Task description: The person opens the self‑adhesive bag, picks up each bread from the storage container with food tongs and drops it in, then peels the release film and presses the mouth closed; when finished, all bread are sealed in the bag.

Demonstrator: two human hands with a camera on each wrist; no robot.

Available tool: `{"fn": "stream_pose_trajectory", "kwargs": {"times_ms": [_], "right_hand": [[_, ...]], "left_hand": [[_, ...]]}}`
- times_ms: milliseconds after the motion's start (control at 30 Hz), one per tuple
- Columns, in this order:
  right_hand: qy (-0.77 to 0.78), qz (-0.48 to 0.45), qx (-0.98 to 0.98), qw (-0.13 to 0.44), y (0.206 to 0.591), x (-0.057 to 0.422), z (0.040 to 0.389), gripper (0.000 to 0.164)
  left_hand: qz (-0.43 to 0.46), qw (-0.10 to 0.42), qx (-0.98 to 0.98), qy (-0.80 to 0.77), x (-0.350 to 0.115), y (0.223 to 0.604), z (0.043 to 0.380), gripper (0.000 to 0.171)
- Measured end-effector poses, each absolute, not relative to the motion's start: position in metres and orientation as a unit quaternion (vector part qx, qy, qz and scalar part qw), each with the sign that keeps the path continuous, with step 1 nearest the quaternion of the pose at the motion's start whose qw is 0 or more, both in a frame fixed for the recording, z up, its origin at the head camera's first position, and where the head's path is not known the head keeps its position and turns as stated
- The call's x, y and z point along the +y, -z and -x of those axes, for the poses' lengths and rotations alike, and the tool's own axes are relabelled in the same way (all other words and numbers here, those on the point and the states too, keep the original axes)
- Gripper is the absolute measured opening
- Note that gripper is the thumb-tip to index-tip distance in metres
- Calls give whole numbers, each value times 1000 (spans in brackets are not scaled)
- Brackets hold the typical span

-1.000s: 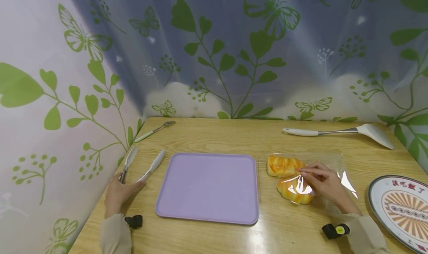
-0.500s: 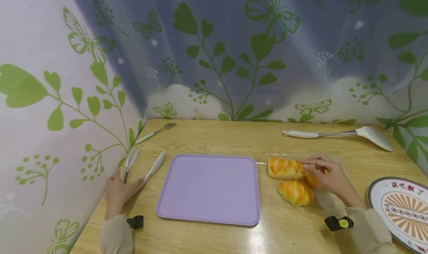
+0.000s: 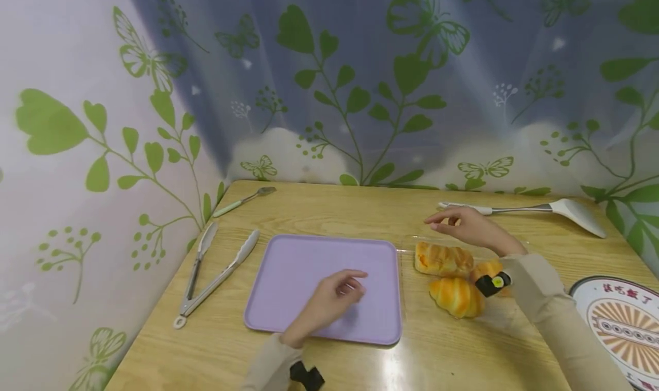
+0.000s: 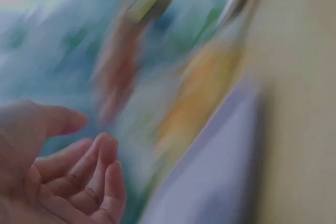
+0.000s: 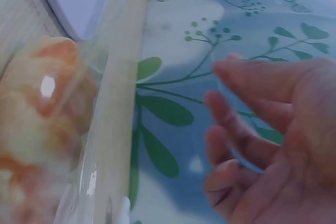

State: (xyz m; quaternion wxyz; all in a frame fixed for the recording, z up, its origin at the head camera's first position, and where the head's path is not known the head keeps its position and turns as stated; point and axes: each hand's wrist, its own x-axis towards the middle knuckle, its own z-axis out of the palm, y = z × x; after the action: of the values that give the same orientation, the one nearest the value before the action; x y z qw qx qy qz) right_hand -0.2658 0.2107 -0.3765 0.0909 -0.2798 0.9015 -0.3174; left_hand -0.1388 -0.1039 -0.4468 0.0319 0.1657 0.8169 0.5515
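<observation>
Both my hands are empty, fingers loosely curled: left hand (image 3: 329, 300) over the lilac tray (image 3: 288, 282), right hand (image 3: 468, 226) just beyond the bread roll (image 3: 444, 259). Across the wooden table (image 3: 337, 216), the tray sits midway, a patterned plate (image 3: 625, 322) is cut off at right, a white turner (image 3: 522, 209) lies partly behind my right hand, and spread tongs (image 3: 218, 279) lie left of the tray. Roll and croissant (image 3: 457, 297), clear plastic (image 5: 90, 182) about them, sit just right of it, a third bread (image 3: 485, 267) partly behind my wrist strap (image 3: 489, 286), and a fork (image 3: 246, 200) lies back left.
</observation>
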Motion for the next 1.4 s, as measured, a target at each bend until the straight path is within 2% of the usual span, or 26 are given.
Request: {"fn": "stream_pose_trajectory", "kwargs": {"times_ms": [133, 200, 300, 433, 567, 733, 900, 1200, 1267, 1400], "right_hand": [[305, 301, 888, 166, 385, 198, 287, 30], [291, 313, 884, 189, 391, 193, 295, 32], [261, 325, 885, 205, 397, 187, 303, 32], [225, 315, 891, 236, 405, 181, 310, 31], [228, 302, 884, 274, 411, 178, 314, 26], [251, 292, 878, 283, 417, 179, 316, 20], [289, 269, 875, 281, 417, 182, 316, 22], [340, 220, 885, 231, 411, 202, 303, 28], [365, 200, 882, 222, 407, 210, 298, 28], [424, 156, 874, 178, 400, 223, 283, 31]], "left_hand": [[-180, 143, 796, -561, -47, 458, 132, 48], [-153, 176, 788, -570, -29, 461, 131, 53], [-111, 205, 770, -594, -10, 464, 133, 50], [-68, 218, 734, -640, 6, 469, 134, 41], [-49, 207, 719, -662, 15, 474, 134, 33], [-34, 230, 724, -649, 16, 477, 134, 18], [-25, 264, 728, -632, 12, 476, 135, 15], [-50, 215, 753, -620, 3, 470, 137, 13], [-63, 189, 767, -610, -2, 468, 140, 17], [-92, 105, 811, -568, -11, 459, 148, 20]]}}
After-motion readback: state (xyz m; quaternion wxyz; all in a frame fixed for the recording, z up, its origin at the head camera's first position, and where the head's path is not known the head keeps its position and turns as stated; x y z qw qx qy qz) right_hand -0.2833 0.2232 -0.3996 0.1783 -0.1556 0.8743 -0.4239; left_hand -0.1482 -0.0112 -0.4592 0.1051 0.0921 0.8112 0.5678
